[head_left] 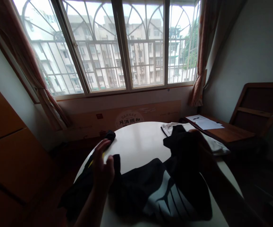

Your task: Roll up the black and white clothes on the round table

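A black garment with a pale grey print (168, 195) lies bunched over the near part of the white round table (138, 145). On the right, my right hand (199, 138) grips a raised part of this garment; dark shadow hides most of its fingers. My left hand (103, 165) is at the garment's left side, thumb and fingers apart, with nothing visible between them. Just beyond and beside it, another dark cloth with a bit of yellow (85, 178) hangs along the table's left edge. Whether the two dark cloths are joined I cannot tell.
Folded light-coloured cloth (215, 145) lies at the table's right edge. Behind it, white papers and a pen rest on a wooden surface (235, 130), near a wooden chair back (249, 104). A barred window (108, 53) with tied curtains stands ahead; wooden cabinets (6, 151) are left.
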`<state>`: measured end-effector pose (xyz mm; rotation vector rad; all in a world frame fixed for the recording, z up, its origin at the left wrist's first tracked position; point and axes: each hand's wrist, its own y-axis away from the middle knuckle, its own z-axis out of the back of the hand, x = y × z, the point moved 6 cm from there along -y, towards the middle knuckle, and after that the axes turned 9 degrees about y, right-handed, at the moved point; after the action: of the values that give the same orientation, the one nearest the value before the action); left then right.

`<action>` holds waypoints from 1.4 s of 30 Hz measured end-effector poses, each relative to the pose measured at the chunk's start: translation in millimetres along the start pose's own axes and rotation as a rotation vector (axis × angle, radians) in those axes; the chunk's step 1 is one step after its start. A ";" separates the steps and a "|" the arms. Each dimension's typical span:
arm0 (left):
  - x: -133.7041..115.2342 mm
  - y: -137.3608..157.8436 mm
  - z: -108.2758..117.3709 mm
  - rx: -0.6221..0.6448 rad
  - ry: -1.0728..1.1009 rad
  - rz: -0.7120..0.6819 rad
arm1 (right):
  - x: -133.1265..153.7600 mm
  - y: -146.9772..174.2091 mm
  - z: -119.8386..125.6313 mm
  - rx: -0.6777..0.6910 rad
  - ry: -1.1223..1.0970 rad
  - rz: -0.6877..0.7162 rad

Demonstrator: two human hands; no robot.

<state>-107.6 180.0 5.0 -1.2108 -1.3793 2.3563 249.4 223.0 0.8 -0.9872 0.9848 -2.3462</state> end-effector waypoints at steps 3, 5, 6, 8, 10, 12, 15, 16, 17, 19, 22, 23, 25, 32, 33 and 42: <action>-34.3 31.4 -56.0 0.528 0.325 0.050 | 24.1 9.8 -28.0 0.134 -0.570 -0.089; -48.7 50.1 -77.9 0.718 0.466 0.090 | 44.7 18.2 -47.9 0.336 -0.895 -0.091; -52.3 56.1 -84.3 0.762 0.509 0.105 | 54.7 22.9 -55.0 0.430 -0.964 -0.059; -52.4 62.0 -90.8 0.784 0.566 0.148 | 68.3 31.1 -63.9 0.549 -1.000 0.028; -45.3 60.8 -90.6 0.725 0.589 0.206 | 69.6 34.3 -67.8 0.534 -0.953 0.088; -34.5 55.4 -85.7 0.606 0.561 0.265 | 58.9 32.5 -69.6 0.425 -0.852 0.063; -21.1 49.5 -77.6 0.457 0.469 0.335 | 40.2 29.8 -75.6 0.381 -0.675 -0.045; -19.1 49.2 -76.4 0.436 0.452 0.352 | 37.7 30.3 -79.8 0.439 -0.629 -0.069; -18.5 49.6 -75.6 0.423 0.449 0.366 | 38.1 31.8 -84.5 0.520 -0.597 -0.077; -21.0 51.9 -75.8 0.419 0.490 0.378 | 45.9 37.2 -93.3 0.699 -0.583 -0.046; -25.7 54.3 -73.5 0.393 0.570 0.392 | 56.6 40.3 -98.4 0.769 -0.603 -0.010; -25.9 53.8 -71.1 0.371 0.579 0.398 | 55.8 38.3 -97.5 0.724 -0.606 -0.028; -23.3 50.2 -63.4 0.294 0.573 0.416 | 47.1 31.0 -91.0 0.570 -0.627 -0.106; -21.8 32.0 -49.3 0.193 0.592 0.428 | 8.5 18.1 -65.3 0.226 -0.880 -0.393; -23.1 33.2 -54.5 0.258 0.628 0.445 | 5.8 20.7 -66.9 0.244 -0.939 -0.452; -11.2 79.8 -112.1 0.857 0.588 0.446 | -1.0 39.4 -72.9 0.383 -1.304 -0.743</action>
<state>-0.9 203.7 -79.4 -1.7592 0.1062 2.1193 199.8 230.1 -65.2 -2.4115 -0.3841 -1.5167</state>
